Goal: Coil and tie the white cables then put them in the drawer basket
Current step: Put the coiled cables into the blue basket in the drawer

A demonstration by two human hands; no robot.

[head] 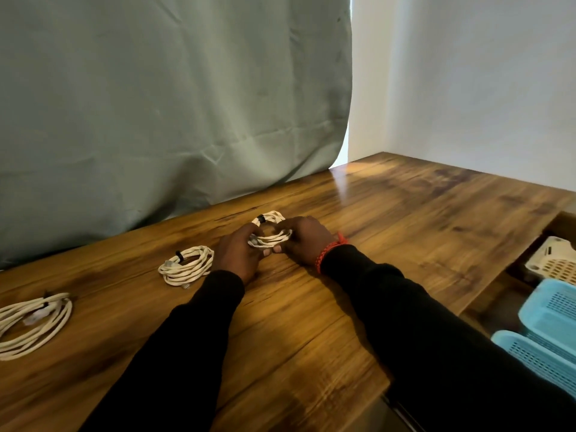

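Three coiled white cables on the tabletop (311,307). Item in hand: the held coil (270,236), gripped by both hands, left hand (238,247) and right hand (304,240) clamped on opposite ends, long axis left-right. From this coil: tied coil (186,265) just left, third coil (31,322) far left. Blue drawer basket (548,335) lies well right and nearer; right hand is the closer.

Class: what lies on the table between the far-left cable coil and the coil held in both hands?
Another tied coil, seen in the head view, beside the left hand.
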